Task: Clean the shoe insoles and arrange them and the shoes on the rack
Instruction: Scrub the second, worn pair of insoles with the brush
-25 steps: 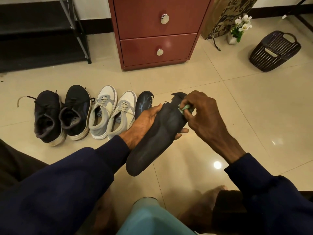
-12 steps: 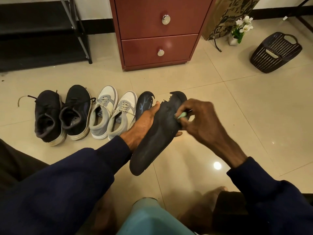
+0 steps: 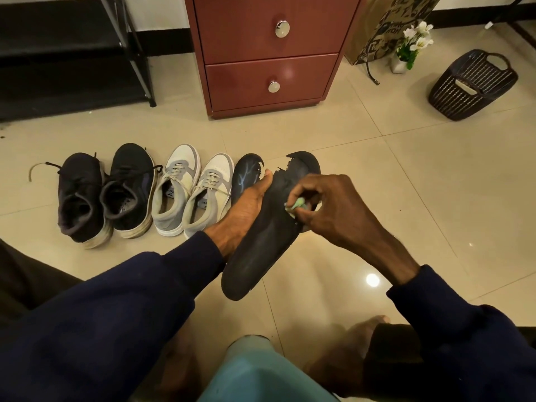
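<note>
Looking at the centre of the figure, what is held, and how? (Student)

A dark insole (image 3: 261, 245) is held tilted above the tiled floor (image 3: 406, 184), its torn toe end directed away and its heel end toward the viewer. It is gripped by the left hand (image 3: 246, 204): the thumb is laid along the upper face near the torn end, while the other fingers are hidden beneath it. (Legend)

And the right hand? (Student)

The right hand (image 3: 327, 207) is shown with its fingers curled. A pale-green cloth (image 3: 298, 203) is pinched between them and pressed against the insole's upper face, about midway along. (Legend)

Where are the remaining items placed? (Student)

A second insole (image 3: 246, 175), marked with pale blue lines, is laid on the floor and partly covered from view by the left hand. Just to its left a pair of grey-and-white shoes (image 3: 177, 190) is set, then a pair of black shoes (image 3: 81, 198). All four are lined up side by side, toes pointed away. The black rack (image 3: 58, 50) is seen at upper left, well apart from the row. Beyond the row a red-brown drawer cabinet (image 3: 269, 53) is placed. To its right a printed paper bag (image 3: 385, 24), a small vase of white flowers (image 3: 412, 50) and a dark basket (image 3: 472, 85) are set on the floor. (Legend)
</note>
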